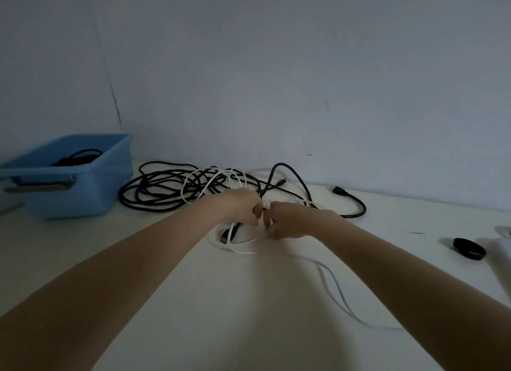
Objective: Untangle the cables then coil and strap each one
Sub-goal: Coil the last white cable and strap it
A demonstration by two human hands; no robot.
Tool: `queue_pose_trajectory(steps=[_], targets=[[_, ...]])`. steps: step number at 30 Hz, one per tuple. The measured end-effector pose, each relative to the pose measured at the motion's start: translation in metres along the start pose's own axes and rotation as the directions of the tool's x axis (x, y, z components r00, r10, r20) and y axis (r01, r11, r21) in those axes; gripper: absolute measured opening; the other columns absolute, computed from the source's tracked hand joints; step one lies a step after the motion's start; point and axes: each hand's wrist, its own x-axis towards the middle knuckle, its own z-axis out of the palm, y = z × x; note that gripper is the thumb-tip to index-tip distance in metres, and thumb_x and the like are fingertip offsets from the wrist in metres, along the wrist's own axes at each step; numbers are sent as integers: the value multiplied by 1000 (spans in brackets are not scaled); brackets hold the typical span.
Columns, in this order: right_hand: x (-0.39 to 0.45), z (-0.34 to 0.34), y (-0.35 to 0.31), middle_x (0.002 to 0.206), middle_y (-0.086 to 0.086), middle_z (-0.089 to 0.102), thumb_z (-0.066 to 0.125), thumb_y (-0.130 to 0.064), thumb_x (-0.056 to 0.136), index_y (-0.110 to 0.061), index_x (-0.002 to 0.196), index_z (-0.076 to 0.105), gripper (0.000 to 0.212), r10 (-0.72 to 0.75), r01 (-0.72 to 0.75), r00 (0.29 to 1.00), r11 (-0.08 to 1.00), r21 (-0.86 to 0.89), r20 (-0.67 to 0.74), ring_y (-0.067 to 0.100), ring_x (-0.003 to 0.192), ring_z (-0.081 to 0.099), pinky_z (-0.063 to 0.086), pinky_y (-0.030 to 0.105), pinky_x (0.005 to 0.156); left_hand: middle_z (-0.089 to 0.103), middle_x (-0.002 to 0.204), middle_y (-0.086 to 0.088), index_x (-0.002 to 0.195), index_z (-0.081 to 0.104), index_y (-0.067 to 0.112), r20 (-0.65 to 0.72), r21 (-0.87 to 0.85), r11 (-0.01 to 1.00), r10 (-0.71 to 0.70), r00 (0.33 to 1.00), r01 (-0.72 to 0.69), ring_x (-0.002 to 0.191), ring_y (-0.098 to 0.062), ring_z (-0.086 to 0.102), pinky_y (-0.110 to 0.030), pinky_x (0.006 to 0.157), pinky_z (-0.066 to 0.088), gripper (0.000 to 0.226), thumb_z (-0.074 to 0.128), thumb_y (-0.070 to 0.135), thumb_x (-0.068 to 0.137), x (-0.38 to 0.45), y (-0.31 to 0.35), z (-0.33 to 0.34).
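Nearest, table (249, 315): a smooth, pale, matt top is seen, with both bare forearms stretched across it.
White cable (240, 249): thin and smooth; a pale run trails from the near right edge toward the middle, then curves under the hands and loops up beyond them.
Left hand (243, 209): fingers are curled and the white cable is pinched at the fingertips.
Right hand (290, 220): fingers are likewise curled, and the same cable is pinched just beside the left hand.
Black strap (469, 248): a small dark ring is laid flat at the right.
Black cable (166, 189): thicker and rubbery, heaped in wide loops lying left to right, tangled with the white loops; its plug (336, 189) points left.
Blue bin (83, 193): rectangular plastic, far left by the wall, with dark cord inside.
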Motion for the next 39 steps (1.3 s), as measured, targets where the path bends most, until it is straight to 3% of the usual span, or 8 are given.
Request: queue_pose_trajectory(steps=[4, 7, 12, 18, 25, 33, 36, 39], targets=[[-15, -17, 4, 122, 13, 53, 59, -20, 89, -7, 116, 60, 29, 34, -37, 999, 993, -115, -27, 27, 110, 51, 41, 30, 83, 63, 111, -3, 106, 65, 15, -166, 127, 985, -97, 981, 119, 112, -22, 52, -50, 110, 15, 25, 45, 24, 94, 8, 26, -9], [-38, -41, 27, 116, 14, 54, 59, -17, 88, -6, 111, 55, 25, 179, -189, 936, 982, -3, -303, 30, 101, 55, 44, 31, 77, 68, 99, -9, 102, 62, 8, -209, -196, 980, -28, 978, -13, 93, -20, 62, -30, 89, 40, 28, 37, 21, 99, 15, 47, -17], [-85, -85, 75, 87, 11, 56, 51, -19, 94, -4, 99, 49, 16, 595, -290, 611, 782, 551, -522, 17, 46, 58, 42, 22, 40, 56, 60, -1, 88, 59, 8, -320, -622, 759, -21, 947, -194, 40, 1, 50, -10, 48, 38, 33, 32, 18, 103, 20, 72, -43], [-166, -128, 127, 91, 19, 63, 43, -13, 97, 0, 120, 41, 26, 862, 28, 251, 448, 893, -440, 15, 40, 58, 44, 20, 31, 48, 67, 0, 80, 56, 14, -236, -571, 795, 77, 969, -202, 61, -13, 46, -28, 69, 45, 34, 31, 19, 102, 31, 103, -40], [-175, -95, 115, 65, 13, 55, 36, -12, 96, -2, 80, 48, 22, 830, -320, 540, 356, 878, -140, 18, 31, 51, 41, 18, 35, 53, 95, -5, 103, 64, 8, -345, -593, 778, -10, 938, -210, 95, -23, 52, -24, 74, 35, 33, 35, 23, 102, 38, 131, -68], [-173, -99, 105, 64, 6, 49, 38, -11, 96, -13, 85, 58, 23, 548, -365, 821, 718, 592, -159, 17, 46, 43, 39, 21, 45, 24, 153, -12, 149, 18, 8, -412, -380, 913, -24, 911, -148, 137, -28, 29, -37, 111, 28, 63, 41, 38, 99, 39, 132, -99], [-167, -106, 101, 67, 0, 51, 43, -17, 96, -18, 84, 62, 23, 464, -315, 833, 846, 430, -302, 13, 51, 45, 39, 18, 46, 63, 117, -9, 128, 53, 7, -361, -667, 655, 136, 923, -357, 102, -16, 59, -12, 85, 44, 42, 32, 33, 103, 27, 150, -99], [-161, -107, 99, 85, 1, 56, 41, -16, 98, -14, 98, 65, 24, 432, -300, 805, 888, 349, -407, 14, 69, 50, 41, 21, 60, 44, 60, 3, 97, 63, 5, -217, -864, 430, 150, 965, -261, 49, -8, 40, -17, 56, 41, 42, 33, 34, 103, 20, 155, -92]])
